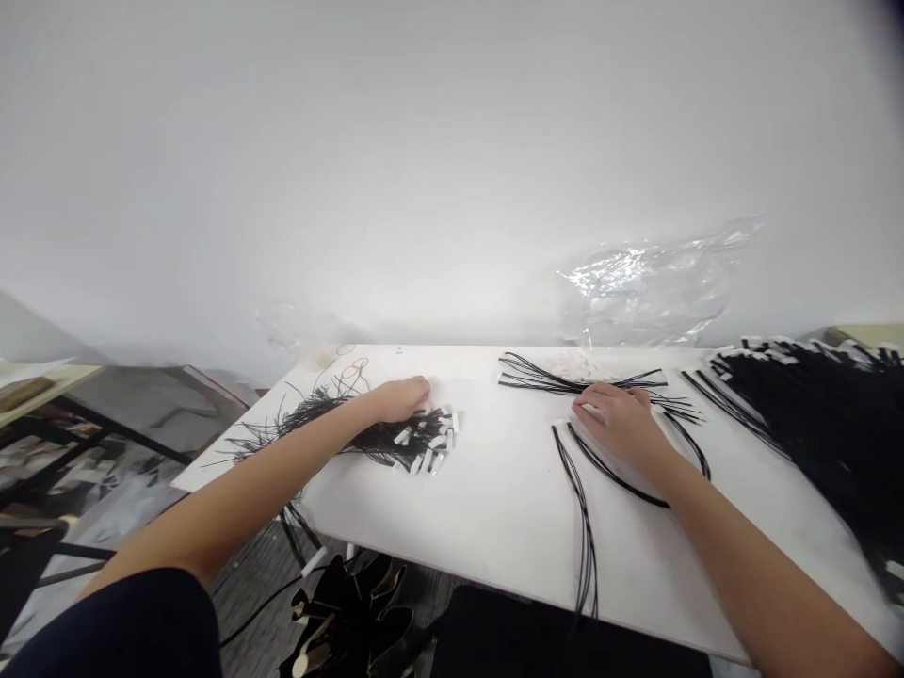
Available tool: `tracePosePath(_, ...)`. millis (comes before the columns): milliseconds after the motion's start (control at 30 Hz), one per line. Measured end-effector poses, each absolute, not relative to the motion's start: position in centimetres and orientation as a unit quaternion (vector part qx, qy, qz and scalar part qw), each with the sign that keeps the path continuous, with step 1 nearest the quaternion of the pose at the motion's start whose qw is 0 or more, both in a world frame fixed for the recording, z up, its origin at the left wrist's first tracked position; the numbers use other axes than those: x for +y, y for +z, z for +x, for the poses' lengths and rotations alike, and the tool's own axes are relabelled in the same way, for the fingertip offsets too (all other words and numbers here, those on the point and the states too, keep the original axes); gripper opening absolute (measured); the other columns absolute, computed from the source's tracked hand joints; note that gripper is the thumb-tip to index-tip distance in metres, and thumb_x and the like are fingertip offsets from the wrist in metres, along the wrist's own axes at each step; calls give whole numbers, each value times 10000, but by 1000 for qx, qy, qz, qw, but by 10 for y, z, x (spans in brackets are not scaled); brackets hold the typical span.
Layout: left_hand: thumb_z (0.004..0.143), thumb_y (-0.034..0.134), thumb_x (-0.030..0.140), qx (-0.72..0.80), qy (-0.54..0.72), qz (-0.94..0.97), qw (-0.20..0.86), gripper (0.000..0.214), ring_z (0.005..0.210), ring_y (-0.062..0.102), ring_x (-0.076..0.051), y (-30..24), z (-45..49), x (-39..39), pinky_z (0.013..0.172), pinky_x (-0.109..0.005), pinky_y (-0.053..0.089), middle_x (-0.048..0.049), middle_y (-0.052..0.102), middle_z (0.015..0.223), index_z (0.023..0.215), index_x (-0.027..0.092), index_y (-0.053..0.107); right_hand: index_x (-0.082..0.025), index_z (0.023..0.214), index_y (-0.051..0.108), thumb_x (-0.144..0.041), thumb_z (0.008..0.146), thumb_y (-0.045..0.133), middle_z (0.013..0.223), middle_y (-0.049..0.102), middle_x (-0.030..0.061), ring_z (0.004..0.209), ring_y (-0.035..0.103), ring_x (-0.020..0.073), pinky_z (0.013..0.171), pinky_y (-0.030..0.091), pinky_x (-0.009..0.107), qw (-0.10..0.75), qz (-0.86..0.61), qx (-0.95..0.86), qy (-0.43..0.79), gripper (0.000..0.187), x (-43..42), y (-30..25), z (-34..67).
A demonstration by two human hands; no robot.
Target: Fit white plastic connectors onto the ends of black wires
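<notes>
My left hand (pixel 404 400) is over a pile of thin black cords (pixel 385 441), at the end where the white tips (pixel 427 457) lie. Its fingers are curled together, and anything between them is hidden. Farther right, my right hand (pixel 618 419) has its thumb and fingers pinched near a small white piece; what it grips is too small to make out. Just behind it lies a loose bunch of black cords (pixel 537 377). Another black bunch (pixel 580 513) runs toward the table's front edge, and a curved one (pixel 614 476) passes beneath the right wrist.
Small white pieces (pixel 573 363) lie behind the right hand. A clear plastic bag (pixel 646 292) leans at the wall. A large heap of black cords (pixel 812 424) covers the table's right end. Rubber bands (pixel 355 367) lie at the back left of the white table (pixel 494 508).
</notes>
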State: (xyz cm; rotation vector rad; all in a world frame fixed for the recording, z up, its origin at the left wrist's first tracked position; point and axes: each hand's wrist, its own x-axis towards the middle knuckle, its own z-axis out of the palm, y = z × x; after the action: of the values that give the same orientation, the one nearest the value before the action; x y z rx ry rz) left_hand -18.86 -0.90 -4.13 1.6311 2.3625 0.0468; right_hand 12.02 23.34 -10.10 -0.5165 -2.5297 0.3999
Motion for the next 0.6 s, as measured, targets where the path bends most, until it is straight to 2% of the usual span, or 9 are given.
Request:
tracePosePath(133, 788, 416, 276, 875, 69, 476, 60, 164, 874, 549, -256, -30, -222, -12, 810, -380, 409, -148, 563, 942, 862, 156, 500, -211, 758, 603, -228, 846, 402, 902, 643, 3, 754, 552, 114, 788, 218, 342, 264, -190, -934, 145, 220, 233, -101, 120)
tracePosePath(267, 738, 474, 251, 927, 139, 348, 21, 128, 946, 549, -309, -11, -270, -32, 803, -403, 426, -168, 572, 862, 822, 154, 482, -214, 747, 602, -222, 837, 421, 890, 639, -11, 763, 554, 109, 780, 215, 336, 257, -196, -934, 151, 203, 232, -100, 120)
tracePosePath(333, 720, 504, 265, 938, 182, 292, 36, 141, 880, 581, -304, -6, -286, -45, 719, -394, 463, -163, 584, 840, 804, 157, 475, -215, 737, 605, -220, 832, 433, 883, 638, -17, 748, 551, 101, 783, 216, 334, 263, -192, -933, 151, 197, 232, -100, 119)
tracePosePath(433, 763, 475, 300, 927, 265, 250, 86, 166, 766, 622, -256, -10, -293, -57, 605, -363, 499, -167, 598, 912, 824, 146, 463, -215, 731, 608, -222, 835, 431, 870, 637, -19, 737, 548, 97, 793, 221, 330, 272, -189, -933, 144, 206, 232, -101, 118)
tracePosePath(600, 833, 424, 359, 876, 393, 253, 121, 204, 835, 633, -196, -17, -278, -47, 645, -311, 531, -142, 588, 1044, 863, 157, 412, -215, 733, 607, -218, 838, 428, 866, 630, -23, 745, 544, 93, 798, 215, 331, 278, -193, -931, 139, 208, 233, -104, 118)
